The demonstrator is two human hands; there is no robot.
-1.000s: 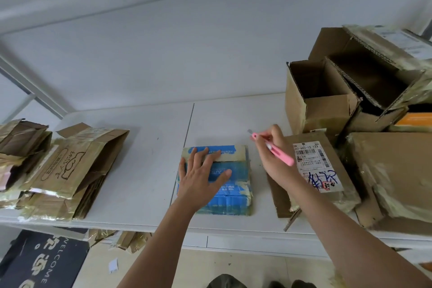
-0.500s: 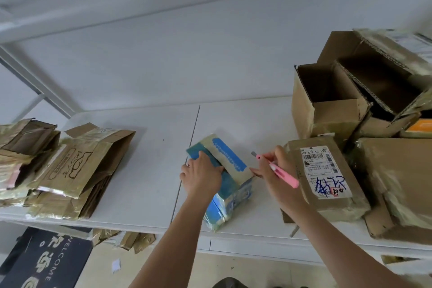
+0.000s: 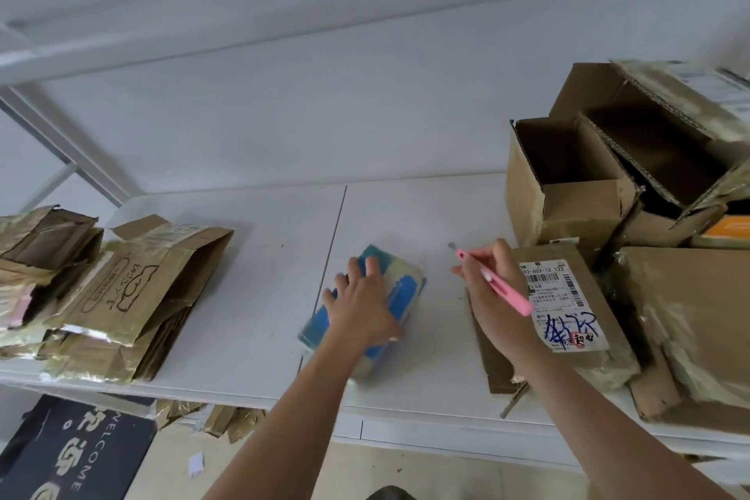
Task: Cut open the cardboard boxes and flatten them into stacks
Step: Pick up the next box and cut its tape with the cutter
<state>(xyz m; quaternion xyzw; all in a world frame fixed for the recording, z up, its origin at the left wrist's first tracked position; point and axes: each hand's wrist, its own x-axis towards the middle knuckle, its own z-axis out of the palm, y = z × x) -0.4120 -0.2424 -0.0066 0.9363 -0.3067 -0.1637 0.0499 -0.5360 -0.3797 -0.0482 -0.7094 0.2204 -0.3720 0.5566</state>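
Head view: the left hand lies on top of the blue-and-cream box, fingers spread and flat across its upper face, grip apart, pressing rather than clasping. This box sits near the middle of the white desk, just right of the desk's centre seam, turned at an angle to the front edge; its outline is blurred.

The right hand hovers to the right of that box, apart from it. Its grip is clamped on the pink cutter, pinched between thumb and fingers like a pen, with the short blade tip pointing up and left.

Behind the right hand, a taped brown box with a shipping label rests on the desk. Further right stand open cardboard boxes, leaning against each other, with another taped box at the right edge.

On the left end of the desk lie flattened cardboard stacks, side by side. A dark doormat lies on the floor below, with cardboard scraps near it.
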